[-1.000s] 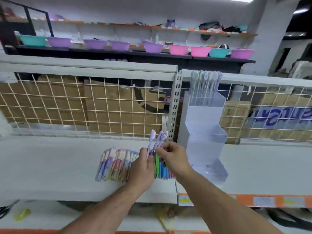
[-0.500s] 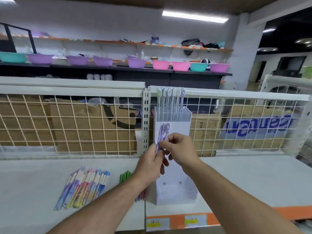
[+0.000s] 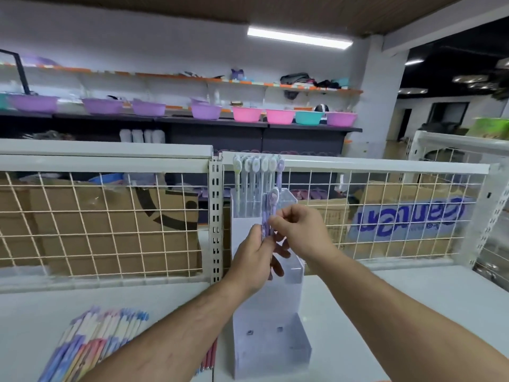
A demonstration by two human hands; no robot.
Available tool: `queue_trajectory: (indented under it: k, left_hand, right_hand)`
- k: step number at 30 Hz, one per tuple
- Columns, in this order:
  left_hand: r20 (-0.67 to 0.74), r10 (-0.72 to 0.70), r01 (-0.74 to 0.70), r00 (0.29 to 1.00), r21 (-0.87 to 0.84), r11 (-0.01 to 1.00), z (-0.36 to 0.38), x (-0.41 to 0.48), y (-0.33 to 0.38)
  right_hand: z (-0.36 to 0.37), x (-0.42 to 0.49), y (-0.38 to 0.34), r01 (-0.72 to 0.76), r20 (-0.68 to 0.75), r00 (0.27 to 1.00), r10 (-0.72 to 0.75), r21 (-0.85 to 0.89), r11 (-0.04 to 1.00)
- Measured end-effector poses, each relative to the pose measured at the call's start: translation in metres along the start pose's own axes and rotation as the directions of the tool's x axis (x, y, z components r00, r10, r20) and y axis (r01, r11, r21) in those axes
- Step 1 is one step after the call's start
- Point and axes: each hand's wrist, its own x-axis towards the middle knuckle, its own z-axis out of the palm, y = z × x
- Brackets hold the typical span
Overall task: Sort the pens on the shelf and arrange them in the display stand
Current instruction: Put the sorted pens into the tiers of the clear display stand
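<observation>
A clear tiered display stand (image 3: 271, 348) stands on the white shelf (image 3: 413, 304) against the wire-mesh back. Several pale pens (image 3: 254, 172) stand upright in its top tier. In front of the stand's upper part, my left hand (image 3: 252, 260) grips the lower ends of a few purple pens (image 3: 268, 213), held upright. My right hand (image 3: 300, 230) pinches those same pens near their middle. A pile of mixed coloured pens (image 3: 93, 343) lies flat on the shelf at the lower left, partly hidden by my left forearm.
The wire-mesh back panel (image 3: 110, 224) and a perforated upright post (image 3: 216, 221) close the shelf behind. Cardboard boxes (image 3: 115, 224) sit beyond the mesh. Coloured plastic bowls (image 3: 245, 114) line a far shelf.
Both hands have risen with the purple pens from the pile up to the stand's upper tiers. The camera has tilted upward and shifted right.
</observation>
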Motion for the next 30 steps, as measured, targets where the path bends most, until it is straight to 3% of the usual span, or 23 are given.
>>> queue_trajectory:
  k: [10, 21, 30]
  left_hand:
    - [-0.128, -0.062, 0.052, 0.99, -0.081, 0.995, 0.002, 0.046, -0.015]
    - [-0.141, -0.116, 0.087, 0.983, -0.201, 0.976, -0.006, 0.048, -0.025]
    - [-0.143, -0.107, 0.087, 0.984, -0.141, 0.986, -0.01, 0.049, -0.027]
  right_hand:
    - [-0.037, 0.064, -0.011, 0.08, 0.049, 0.996, -0.077, -0.069, 0.994]
    - [-0.058, 0.107, -0.031, 0.156, -0.11, 0.98, -0.163, -0.071, 0.985]
    - [-0.044, 0.119, -0.022, 0.119, -0.155, 0.978, -0.137, -0.122, 0.985]
